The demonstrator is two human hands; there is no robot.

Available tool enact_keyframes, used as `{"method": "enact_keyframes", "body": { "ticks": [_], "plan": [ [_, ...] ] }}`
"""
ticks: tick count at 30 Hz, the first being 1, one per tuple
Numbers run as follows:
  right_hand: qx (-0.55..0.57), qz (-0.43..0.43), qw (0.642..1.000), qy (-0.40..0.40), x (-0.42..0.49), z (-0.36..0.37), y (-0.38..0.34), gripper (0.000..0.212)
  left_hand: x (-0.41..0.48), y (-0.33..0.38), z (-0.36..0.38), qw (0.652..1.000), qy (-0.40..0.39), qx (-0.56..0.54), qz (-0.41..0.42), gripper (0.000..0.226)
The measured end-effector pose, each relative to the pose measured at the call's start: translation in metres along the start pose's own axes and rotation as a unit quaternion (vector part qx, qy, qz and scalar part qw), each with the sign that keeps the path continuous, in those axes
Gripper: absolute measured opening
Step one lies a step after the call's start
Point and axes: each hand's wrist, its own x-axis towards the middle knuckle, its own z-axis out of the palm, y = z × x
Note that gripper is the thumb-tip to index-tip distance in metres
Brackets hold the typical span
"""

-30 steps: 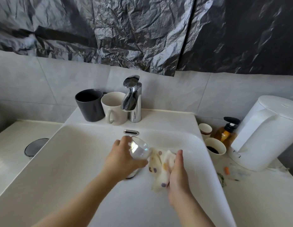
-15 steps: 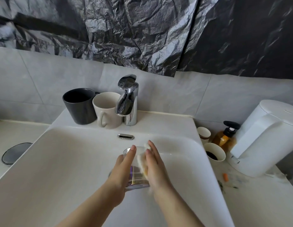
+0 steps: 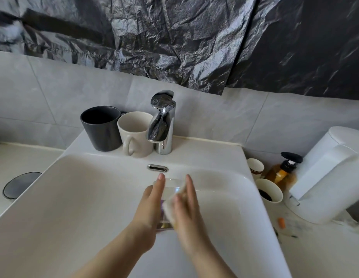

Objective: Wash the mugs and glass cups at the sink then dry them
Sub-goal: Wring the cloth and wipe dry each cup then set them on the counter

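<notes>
Here, the person is holding a glass cup (image 3: 169, 188) upright between both hands, low over the basin of the white sink (image 3: 74, 197) and in front of the overflow slot (image 3: 157, 168). The left hand (image 3: 151, 205) is taking the cup in its grip from the left, its index finger reaching up along the wall to the rim. The right hand (image 3: 187, 211) is keeping its grip on a pale cloth (image 3: 170, 206) and pressing it against the cup's right side, fingers lying almost straight; blur is hiding how the thumb sits. The cup's tinted base is showing just below the cloth.

On the ledge behind the basin, a dark grey mug (image 3: 102, 128) and a cream mug (image 3: 135, 135) are standing upright and touching each other, the cream one just left of the chrome faucet (image 3: 162, 125). On the bench (image 3: 325, 255) to the right, two paper cups are standing close together, the nearer paper cup (image 3: 270, 192) holding dark liquid and the farther paper cup (image 3: 255, 167) sitting behind it. An amber pump bottle (image 3: 282, 175) is standing beside them, against a white kettle (image 3: 333, 173). Crumpled black plastic sheeting (image 3: 174, 37) is hanging across the tiled wall above.
</notes>
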Motion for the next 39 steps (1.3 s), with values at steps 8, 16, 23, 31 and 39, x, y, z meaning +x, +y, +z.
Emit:
{"method": "enact_keyframes", "body": {
  "ticks": [8,16,23,31,39],
  "plan": [
    [0.042,0.028,0.998,0.029,0.004,-0.015,0.000,0.040,-0.007,-0.003,0.003,0.998,-0.017,0.059,0.027,0.049],
    [-0.010,-0.006,0.999,0.043,0.004,-0.007,-0.014,0.049,-0.009,0.004,-0.002,0.997,-0.048,0.062,0.018,0.063],
    [-0.188,-0.025,0.982,0.004,-0.021,0.010,-0.017,0.069,-0.008,0.008,-0.007,0.997,-0.061,0.042,0.032,0.084],
    [-0.064,0.016,0.994,0.086,0.001,-0.011,-0.019,0.053,-0.007,-0.008,0.002,0.995,-0.045,0.090,0.017,0.064],
    [0.035,0.038,0.995,0.089,0.014,-0.013,-0.021,0.038,-0.004,-0.008,0.000,0.993,-0.033,0.103,0.047,0.049]
  ]
}}
